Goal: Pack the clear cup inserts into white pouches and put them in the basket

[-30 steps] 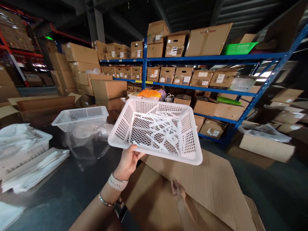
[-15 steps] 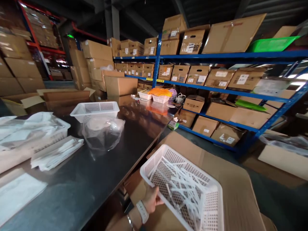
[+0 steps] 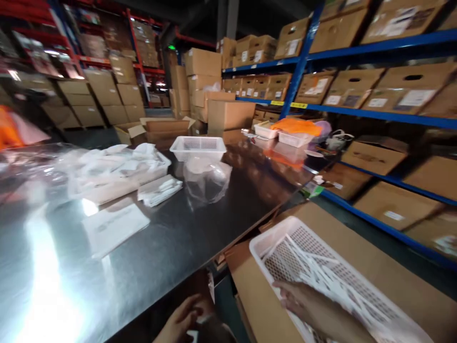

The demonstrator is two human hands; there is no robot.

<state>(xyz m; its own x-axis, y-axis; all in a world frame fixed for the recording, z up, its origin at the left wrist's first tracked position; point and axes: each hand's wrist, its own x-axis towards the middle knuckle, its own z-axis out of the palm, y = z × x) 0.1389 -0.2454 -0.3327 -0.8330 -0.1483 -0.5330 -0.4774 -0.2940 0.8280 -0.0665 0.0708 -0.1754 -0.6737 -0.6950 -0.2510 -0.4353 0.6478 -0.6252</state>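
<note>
A white perforated plastic basket (image 3: 342, 259) lies tilted over brown cardboard at the lower right, holding a loose heap of thin white strips (image 3: 321, 271). My right hand (image 3: 298, 300) reaches across it from the lower right, its fingers closed over the near rim. Part of the basket is hidden behind that forearm. My left hand (image 3: 182, 319) is at the bottom middle, beside the table edge and apart from the basket. Its fingers are loosely bent and parted, with nothing visible in them.
On the dark shiny table (image 3: 171, 238) are a basket of white bags (image 3: 117, 166), flat white packets (image 3: 116, 224), a white basket (image 3: 198, 146) and a clear plastic bag (image 3: 209, 178). Brown cardboard (image 3: 257, 286) borders the table. Blue shelving (image 3: 357, 112) with cartons stands right.
The view has swung left, so things appear farther right. My left hand has let go of the basket's rim and moved away. My right hand has come onto that rim.
</note>
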